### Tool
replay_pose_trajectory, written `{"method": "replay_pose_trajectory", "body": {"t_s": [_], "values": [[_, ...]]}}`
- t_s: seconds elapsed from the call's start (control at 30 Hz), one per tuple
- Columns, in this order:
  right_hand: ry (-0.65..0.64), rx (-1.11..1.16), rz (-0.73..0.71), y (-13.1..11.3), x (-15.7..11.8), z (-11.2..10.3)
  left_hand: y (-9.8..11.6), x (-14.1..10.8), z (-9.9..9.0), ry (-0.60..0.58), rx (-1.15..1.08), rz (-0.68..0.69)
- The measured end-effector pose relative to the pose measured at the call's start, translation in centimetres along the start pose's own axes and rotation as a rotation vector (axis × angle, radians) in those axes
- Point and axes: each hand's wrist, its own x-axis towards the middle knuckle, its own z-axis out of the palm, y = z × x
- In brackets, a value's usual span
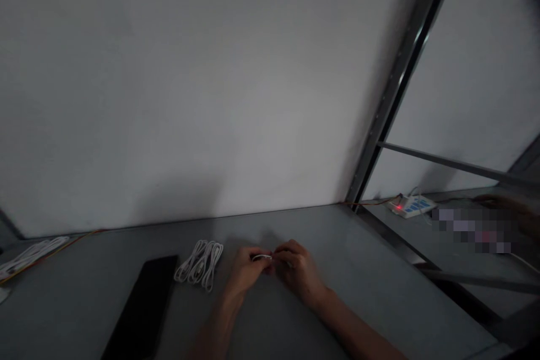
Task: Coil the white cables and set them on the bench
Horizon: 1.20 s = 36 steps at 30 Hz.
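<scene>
Both hands meet low in the middle of the view, above a grey tabletop (pixel 261 315). My left hand (pixel 246 270) is closed on a thin white cable (pixel 262 256). My right hand (pixel 295 267) has its fingers pinched at the cable's right end, touching the left fingertips; the small part between them is too dark to make out. Left of my left hand lie coiled white cables (pixel 199 264). Beside these coils rests a flat black rectangular object (pixel 143 309).
More white cables (pixel 36 253) and a red-yellow wire lie at the far left. A metal post (pixel 396 95) and rails stand at the right. Beyond them are a white power strip (pixel 411 206) with a red light, a blurred patch and another person's hand (pixel 508 208).
</scene>
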Motion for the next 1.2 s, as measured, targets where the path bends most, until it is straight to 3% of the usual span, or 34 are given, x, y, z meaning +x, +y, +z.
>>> {"method": "replay_pose_trajectory", "body": {"t_s": [0.4,0.57,0.87,1.07,1.2], "values": [[0.119,0.073,0.336,-0.2,-0.2,0.9,-0.1,-0.2,1.1,0.047,0.024,0.053],[0.132,0.125,0.393,-0.1,0.0,0.9,-1.0,0.1,1.3,0.003,0.145,0.161],[0.144,0.119,0.458,-0.2,0.3,0.6,-0.5,-1.0,2.2,0.074,0.377,0.299],[0.162,0.177,0.676,0.3,0.7,0.6,-0.4,-1.5,2.9,0.036,0.476,0.384],[0.15,0.289,0.767,1.5,0.5,0.8,-0.9,-1.4,3.3,0.088,0.519,0.476]]}}
